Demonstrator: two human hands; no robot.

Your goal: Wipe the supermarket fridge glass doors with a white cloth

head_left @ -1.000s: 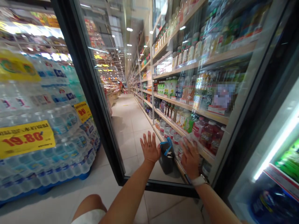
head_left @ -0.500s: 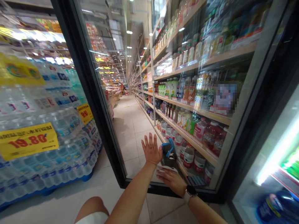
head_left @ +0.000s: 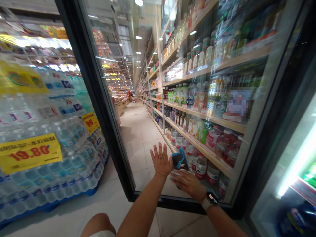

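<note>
My left hand [head_left: 161, 161] lies flat with spread fingers against the lower part of the glass door [head_left: 133, 144]. To its right and slightly lower, my right hand [head_left: 189, 186] presses a white cloth [head_left: 174, 173] to the same pane. Its fingers lie over the cloth, so most of it is hidden. Just above that hand is a dark object with a bright blue strap-like part [head_left: 181, 158]; I cannot tell whether it is on the glass or behind it. A watch [head_left: 211, 198] is on my right wrist.
The door's black frame [head_left: 98, 115] stands open into the aisle. Stacked water bottles [head_left: 71, 168] with a yellow price sign [head_left: 31, 153] are on the left. Through the pane, drink shelves [head_left: 209, 146] line the right side. A lit cooler interior [head_left: 293, 174] is at far right.
My right hand has slid a little up and to the right with the cloth. My left hand stays in nearly the same place on the glass. The view has shifted slightly.
</note>
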